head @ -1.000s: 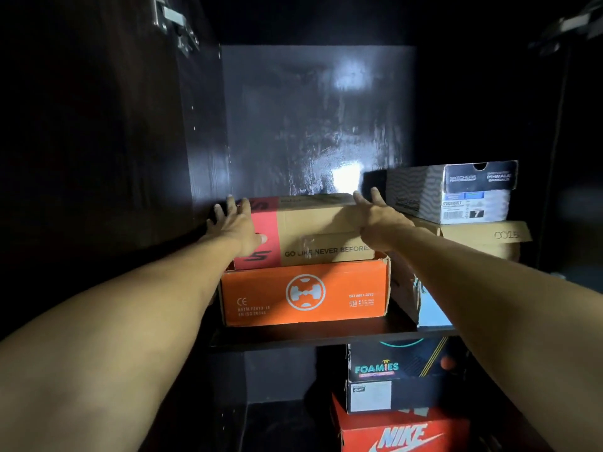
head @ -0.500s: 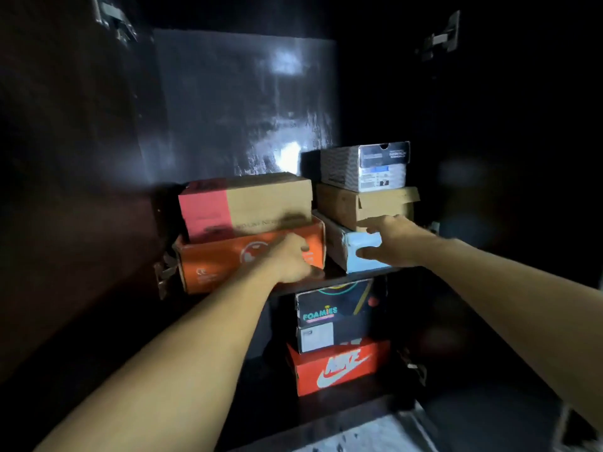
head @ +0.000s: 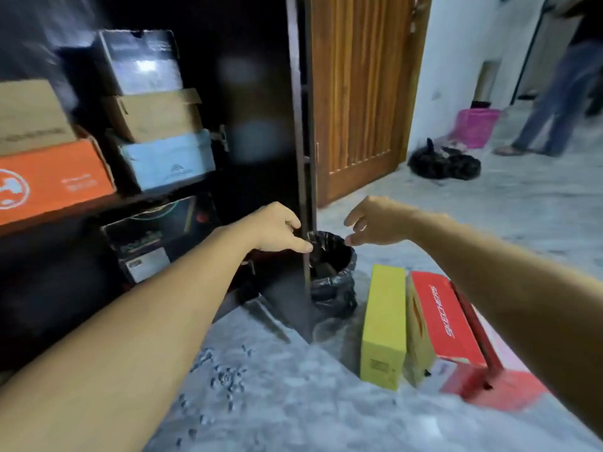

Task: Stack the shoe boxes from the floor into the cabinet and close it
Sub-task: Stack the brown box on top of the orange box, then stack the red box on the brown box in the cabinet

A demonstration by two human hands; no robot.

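The dark cabinet (head: 261, 93) stands open on the left, its shelf holding an orange box (head: 52, 181), a brown box (head: 29, 115), and a stack of light blue box (head: 169, 161), tan box (head: 153, 112) and grey box (head: 140, 63). Below the shelf sits a black box (head: 150, 236). On the floor at the right stand a yellow box (head: 385, 324), a red Skechers box (head: 440, 321) and another red box (head: 496, 383) partly behind my arm. My left hand (head: 277, 228) and my right hand (head: 375, 223) hover empty with fingers loosely apart, above the floor boxes.
A bin lined with a black bag (head: 332, 272) stands by the cabinet's edge, right under my hands. A wooden door (head: 359, 93) is behind it. Farther right lie black bags (head: 443, 163), a pink basket (head: 476, 125) and a standing person's legs (head: 554, 102).
My hands have left the boxes on the shelf and pulled back out of the cabinet. My view has swung right and down, bringing the floor boxes and the bin into sight.
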